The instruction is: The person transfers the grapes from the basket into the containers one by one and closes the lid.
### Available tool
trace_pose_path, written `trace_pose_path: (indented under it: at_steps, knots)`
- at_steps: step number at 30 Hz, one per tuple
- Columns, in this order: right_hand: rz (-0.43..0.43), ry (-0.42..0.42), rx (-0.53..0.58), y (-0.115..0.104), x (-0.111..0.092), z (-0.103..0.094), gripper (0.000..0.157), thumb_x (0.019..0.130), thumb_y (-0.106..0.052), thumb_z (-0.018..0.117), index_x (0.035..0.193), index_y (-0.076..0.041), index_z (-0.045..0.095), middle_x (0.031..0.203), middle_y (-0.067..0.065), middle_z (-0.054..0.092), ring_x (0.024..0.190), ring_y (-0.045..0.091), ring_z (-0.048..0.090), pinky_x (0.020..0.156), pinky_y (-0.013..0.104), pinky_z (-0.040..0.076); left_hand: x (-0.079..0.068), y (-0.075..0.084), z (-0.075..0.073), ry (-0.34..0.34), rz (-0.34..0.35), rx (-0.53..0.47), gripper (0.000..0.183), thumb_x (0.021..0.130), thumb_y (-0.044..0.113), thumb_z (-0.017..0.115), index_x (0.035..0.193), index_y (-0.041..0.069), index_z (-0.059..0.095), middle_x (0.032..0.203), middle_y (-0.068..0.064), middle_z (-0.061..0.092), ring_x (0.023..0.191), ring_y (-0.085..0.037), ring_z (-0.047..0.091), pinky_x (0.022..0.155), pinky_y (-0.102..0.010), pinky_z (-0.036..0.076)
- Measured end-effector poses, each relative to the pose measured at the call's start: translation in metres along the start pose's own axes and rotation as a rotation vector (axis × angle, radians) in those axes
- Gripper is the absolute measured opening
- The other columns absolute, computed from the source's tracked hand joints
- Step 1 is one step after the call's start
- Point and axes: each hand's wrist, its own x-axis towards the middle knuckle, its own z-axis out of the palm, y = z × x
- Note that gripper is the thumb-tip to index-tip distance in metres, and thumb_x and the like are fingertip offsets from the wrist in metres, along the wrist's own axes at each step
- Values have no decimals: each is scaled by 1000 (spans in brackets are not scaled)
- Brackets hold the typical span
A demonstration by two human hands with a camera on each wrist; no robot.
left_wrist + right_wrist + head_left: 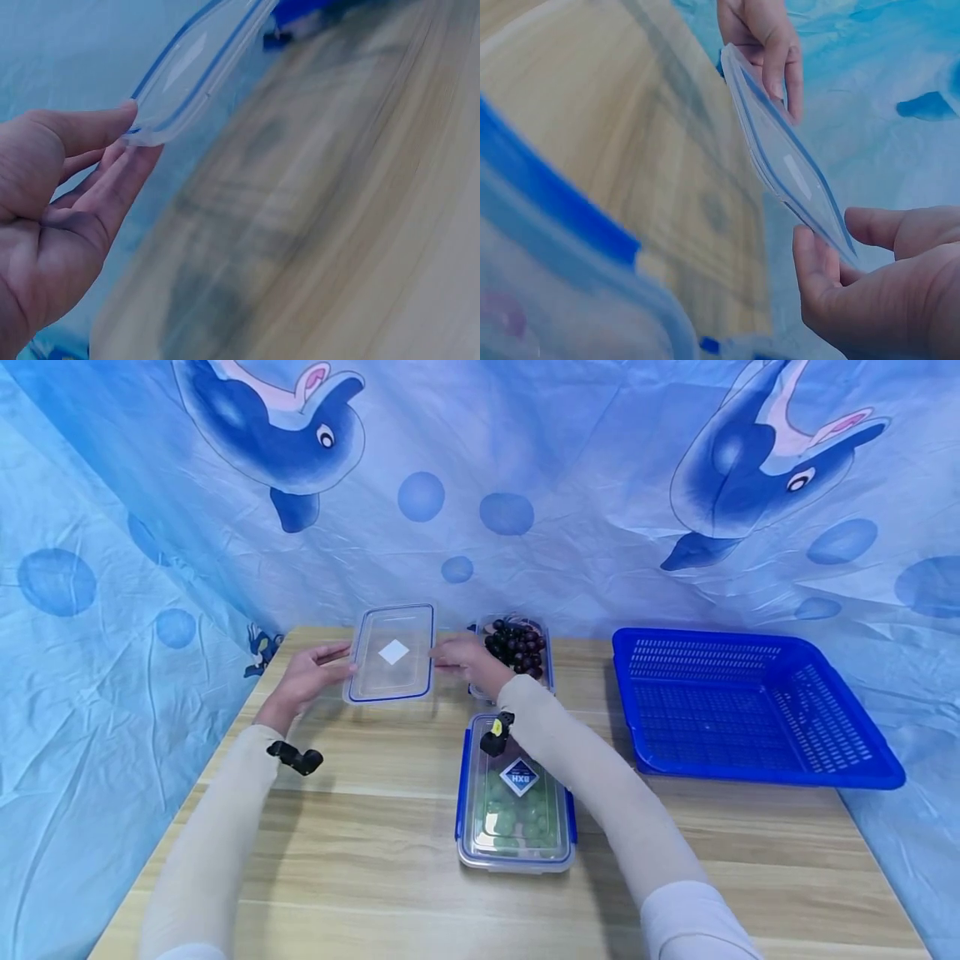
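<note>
A clear container lid with a blue seal and a white diamond label is held above the table between both hands. My left hand pinches its left edge, thumb on one face and fingers on the other, as the left wrist view shows. At the opposite edge my right hand pinches it the same way in the right wrist view. Behind the right hand stands a container of dark grapes, its top uncovered. Nearer me, under the right forearm, a lidded container holds green grapes.
A blue plastic basket stands on the right of the wooden table. Blue curtains with dolphin prints hang behind and along the left side. A small dark item sits at the table's far left corner.
</note>
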Motion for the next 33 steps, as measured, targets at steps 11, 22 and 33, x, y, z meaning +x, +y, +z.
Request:
trace_pose_path:
  at_steps: [11,22,33]
  knots:
    - [-56,46,-14,-15,-28,-63,51,96,-1,68,145,1,53,132,20,62,95,21,64,101,39,57,-2,41,60,-12,102,-204,73,91,7,78,154,1,41,158,-19,44,143,-32,45,94,-17,55]
    - [-136,114,-9,-19,-49,-114,51,97,3,65,145,2,51,116,11,64,89,16,65,95,34,59,18,62,116,-78,123,-247,63,94,3,72,149,-9,43,149,-29,49,139,-37,49,104,-25,52]
    - [-239,243,-49,-25,-61,-148,49,95,2,68,142,3,55,109,5,61,85,12,64,106,43,54,39,79,154,-40,204,-184,56,93,6,75,144,-1,55,142,-24,59,131,-32,59,102,-29,55]
